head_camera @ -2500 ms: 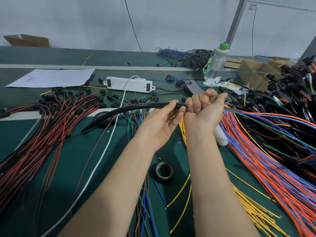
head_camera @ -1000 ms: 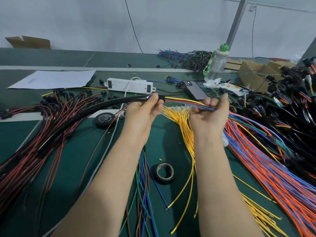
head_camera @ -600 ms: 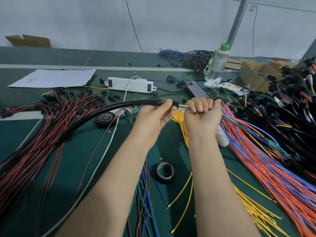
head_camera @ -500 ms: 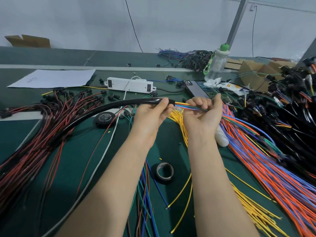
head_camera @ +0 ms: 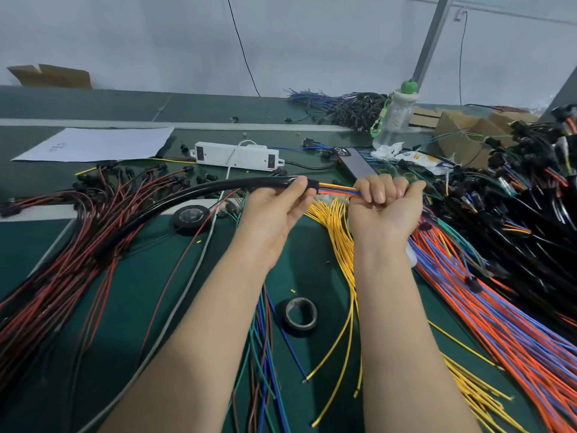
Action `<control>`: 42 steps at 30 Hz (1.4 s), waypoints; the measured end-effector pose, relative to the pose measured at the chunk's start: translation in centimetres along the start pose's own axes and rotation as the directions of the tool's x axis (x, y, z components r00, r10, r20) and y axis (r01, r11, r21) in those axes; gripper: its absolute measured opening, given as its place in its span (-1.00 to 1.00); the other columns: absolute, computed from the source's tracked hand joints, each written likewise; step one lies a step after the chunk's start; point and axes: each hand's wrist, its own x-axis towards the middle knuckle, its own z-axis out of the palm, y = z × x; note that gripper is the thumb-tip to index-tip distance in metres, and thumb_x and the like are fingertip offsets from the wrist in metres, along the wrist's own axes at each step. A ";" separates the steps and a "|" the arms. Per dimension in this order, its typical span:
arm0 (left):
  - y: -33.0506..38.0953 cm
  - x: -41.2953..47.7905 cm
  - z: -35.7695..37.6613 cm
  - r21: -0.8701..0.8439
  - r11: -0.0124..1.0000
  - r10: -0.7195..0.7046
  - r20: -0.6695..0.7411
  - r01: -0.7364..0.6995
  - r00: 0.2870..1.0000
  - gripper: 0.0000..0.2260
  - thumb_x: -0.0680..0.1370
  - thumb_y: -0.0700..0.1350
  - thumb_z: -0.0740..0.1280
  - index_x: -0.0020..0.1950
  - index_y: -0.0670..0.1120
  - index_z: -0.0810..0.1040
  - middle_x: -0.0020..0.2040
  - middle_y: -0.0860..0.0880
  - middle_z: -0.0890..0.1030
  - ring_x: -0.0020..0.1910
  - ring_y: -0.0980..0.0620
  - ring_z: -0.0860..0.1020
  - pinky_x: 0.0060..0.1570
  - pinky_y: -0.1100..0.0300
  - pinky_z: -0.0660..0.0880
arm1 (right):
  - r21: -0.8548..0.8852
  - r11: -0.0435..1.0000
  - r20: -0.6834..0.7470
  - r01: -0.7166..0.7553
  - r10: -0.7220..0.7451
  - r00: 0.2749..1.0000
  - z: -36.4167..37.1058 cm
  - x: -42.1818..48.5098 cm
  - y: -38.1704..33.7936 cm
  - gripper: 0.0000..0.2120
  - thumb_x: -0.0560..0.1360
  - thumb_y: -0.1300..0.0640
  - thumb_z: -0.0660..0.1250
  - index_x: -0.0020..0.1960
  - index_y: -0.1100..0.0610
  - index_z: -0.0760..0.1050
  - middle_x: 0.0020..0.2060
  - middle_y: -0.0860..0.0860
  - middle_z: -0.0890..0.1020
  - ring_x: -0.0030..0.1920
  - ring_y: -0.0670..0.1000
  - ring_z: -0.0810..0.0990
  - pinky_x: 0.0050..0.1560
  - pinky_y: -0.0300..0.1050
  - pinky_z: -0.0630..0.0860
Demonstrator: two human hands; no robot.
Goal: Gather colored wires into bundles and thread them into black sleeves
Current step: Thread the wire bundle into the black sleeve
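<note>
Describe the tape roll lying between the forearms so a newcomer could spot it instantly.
On the green table, look into the gap between the two forearms. A black tape roll lies there, right of the blue and green wires. Unlike the other roll by the black sleeve, its hollow core shows a pale inner ring.

Left hand (head_camera: pixel 274 210) grips the black sleeve (head_camera: pixel 187 196) at its open end. Bundle of colored wires (head_camera: pixel 338 191) runs out of that end into the right hand (head_camera: pixel 384 204), fisted round it just right of the sleeve. Yellow wires (head_camera: pixel 340 232) lie on the table below the sleeve's mouth, tape roll (head_camera: pixel 301 314) nearer the person, white power strip (head_camera: pixel 237 156) beyond the sleeve.
</note>
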 end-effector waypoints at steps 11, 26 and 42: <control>0.2 -0.4 1.1 -0.078 0.996 0.043 0.002 -0.043 0.999 -0.88 0.56 -0.30 0.28 -0.16 -0.22 0.55 -0.33 -0.01 0.62 -0.34 0.18 0.61 -0.22 0.41 0.55 | -0.391 0.918 -0.048 -0.068 0.053 0.997 1.0 -0.3 2.4 -0.58 0.63 -0.03 0.13 -0.36 0.11 0.28 -0.49 -0.02 0.42 -0.39 -0.03 0.47 -0.29 -0.23 0.41; 0.3 0.2 0.1 -0.183 0.982 -0.050 -0.009 0.048 0.999 -0.94 0.54 -0.28 0.30 -0.07 -0.25 0.56 -0.25 -0.08 0.61 -0.37 0.15 0.60 -0.30 0.38 0.56 | 0.075 0.995 0.011 -0.063 0.062 0.998 0.5 -0.3 1.0 -0.50 0.67 0.02 0.05 -0.44 0.08 0.18 -0.64 -0.05 0.17 -0.60 -0.06 0.28 -0.40 -0.21 0.35; 0.9 0.5 -2.1 -0.241 0.970 0.042 0.237 0.017 0.971 -0.87 0.59 -0.23 0.17 0.03 -0.22 0.49 -0.05 -0.07 0.69 -0.15 0.12 0.65 -0.18 0.37 0.56 | 0.012 1.000 -0.028 -0.013 0.013 1.000 0.9 -0.2 0.6 -0.58 0.66 -0.01 0.04 -0.34 0.10 0.22 -0.63 -0.03 0.28 -0.52 -0.03 0.48 -0.33 -0.21 0.45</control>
